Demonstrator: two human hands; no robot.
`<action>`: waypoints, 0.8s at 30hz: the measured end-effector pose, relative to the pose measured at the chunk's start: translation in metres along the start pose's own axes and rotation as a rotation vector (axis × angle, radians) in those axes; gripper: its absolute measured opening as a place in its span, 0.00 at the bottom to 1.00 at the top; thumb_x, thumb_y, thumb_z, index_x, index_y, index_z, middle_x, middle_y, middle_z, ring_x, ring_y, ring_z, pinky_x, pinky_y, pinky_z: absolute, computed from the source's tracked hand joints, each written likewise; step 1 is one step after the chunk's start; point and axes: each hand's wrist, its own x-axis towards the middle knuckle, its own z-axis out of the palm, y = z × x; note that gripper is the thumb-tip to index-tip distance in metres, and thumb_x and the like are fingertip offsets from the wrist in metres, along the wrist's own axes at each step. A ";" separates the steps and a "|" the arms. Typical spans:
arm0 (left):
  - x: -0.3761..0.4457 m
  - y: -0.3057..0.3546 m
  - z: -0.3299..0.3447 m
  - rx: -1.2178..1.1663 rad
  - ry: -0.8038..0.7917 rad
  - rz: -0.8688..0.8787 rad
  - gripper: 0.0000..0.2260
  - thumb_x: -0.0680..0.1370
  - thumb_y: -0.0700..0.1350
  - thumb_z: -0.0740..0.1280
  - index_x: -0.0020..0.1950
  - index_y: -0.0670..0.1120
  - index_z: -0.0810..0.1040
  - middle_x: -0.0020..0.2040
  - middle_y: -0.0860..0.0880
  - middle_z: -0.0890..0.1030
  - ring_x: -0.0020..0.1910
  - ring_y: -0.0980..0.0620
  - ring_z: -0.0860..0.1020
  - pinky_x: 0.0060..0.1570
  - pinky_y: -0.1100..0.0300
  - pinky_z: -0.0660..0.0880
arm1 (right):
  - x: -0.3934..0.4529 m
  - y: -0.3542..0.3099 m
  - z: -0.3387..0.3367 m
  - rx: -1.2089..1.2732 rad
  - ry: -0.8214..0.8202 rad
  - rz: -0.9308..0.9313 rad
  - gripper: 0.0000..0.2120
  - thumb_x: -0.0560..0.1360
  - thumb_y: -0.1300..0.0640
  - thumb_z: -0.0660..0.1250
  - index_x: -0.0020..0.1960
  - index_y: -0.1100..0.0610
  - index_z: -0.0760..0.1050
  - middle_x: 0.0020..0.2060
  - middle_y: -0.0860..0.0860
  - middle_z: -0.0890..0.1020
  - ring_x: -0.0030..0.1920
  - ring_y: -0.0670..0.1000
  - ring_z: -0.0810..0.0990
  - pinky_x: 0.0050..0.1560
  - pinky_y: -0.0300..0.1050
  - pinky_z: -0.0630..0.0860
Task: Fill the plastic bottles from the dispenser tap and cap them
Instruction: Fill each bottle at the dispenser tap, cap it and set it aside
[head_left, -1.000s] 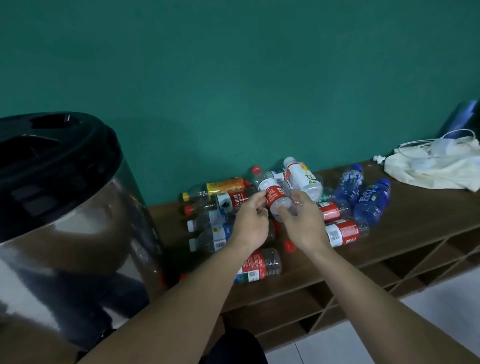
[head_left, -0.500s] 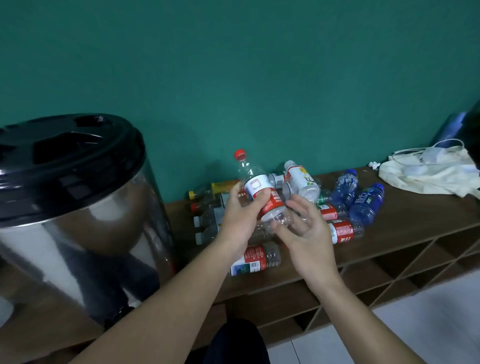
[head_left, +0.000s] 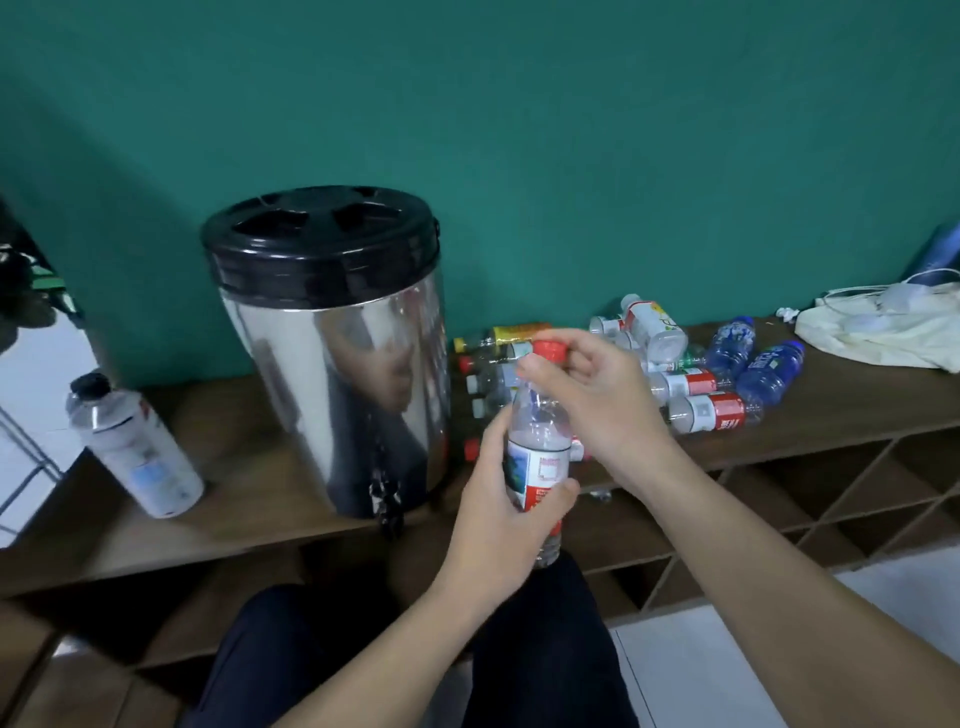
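Note:
An empty clear bottle (head_left: 537, 441) with a red and white label stands upright in front of me, gripped round its lower half by my left hand (head_left: 506, 512). My right hand (head_left: 597, 395) pinches its red cap (head_left: 549, 349) at the top. A steel dispenser (head_left: 343, 374) with a black lid stands on the wooden shelf (head_left: 249, 499) to the left; its black tap (head_left: 387, 501) hangs at the front bottom. Several empty bottles (head_left: 701, 384) lie in a heap behind my hands.
A white and clear bottle (head_left: 132, 447) with a black cap stands left of the dispenser. A cream cloth with a white cable (head_left: 883, 325) lies at the shelf's far right. My dark trousers (head_left: 395, 654) fill the lower middle; white floor tiles lie at lower right.
My left hand has lifted the bottle off the heap, turned it upright and brought it toward me. My right hand has moved from its base up to the red cap. The view swung left.

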 end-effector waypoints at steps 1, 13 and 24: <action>-0.012 -0.004 -0.006 0.013 0.017 -0.014 0.39 0.80 0.44 0.81 0.85 0.62 0.65 0.72 0.60 0.82 0.68 0.54 0.83 0.71 0.45 0.81 | -0.006 0.001 0.010 0.022 -0.022 0.000 0.13 0.81 0.53 0.78 0.65 0.49 0.84 0.57 0.49 0.90 0.62 0.51 0.89 0.71 0.60 0.82; -0.077 -0.033 -0.053 0.340 0.143 -0.021 0.26 0.77 0.59 0.80 0.70 0.64 0.73 0.56 0.63 0.85 0.54 0.58 0.85 0.56 0.49 0.84 | -0.020 -0.008 0.031 -1.144 -0.096 -0.292 0.39 0.84 0.25 0.53 0.29 0.55 0.65 0.24 0.54 0.73 0.28 0.55 0.74 0.33 0.52 0.73; -0.086 -0.066 -0.082 0.111 -0.015 -0.089 0.17 0.81 0.47 0.80 0.66 0.55 0.80 0.53 0.53 0.87 0.50 0.54 0.84 0.55 0.54 0.82 | -0.030 0.011 0.032 -0.978 -0.589 -0.266 0.21 0.89 0.40 0.61 0.46 0.55 0.73 0.37 0.47 0.75 0.36 0.48 0.70 0.38 0.45 0.67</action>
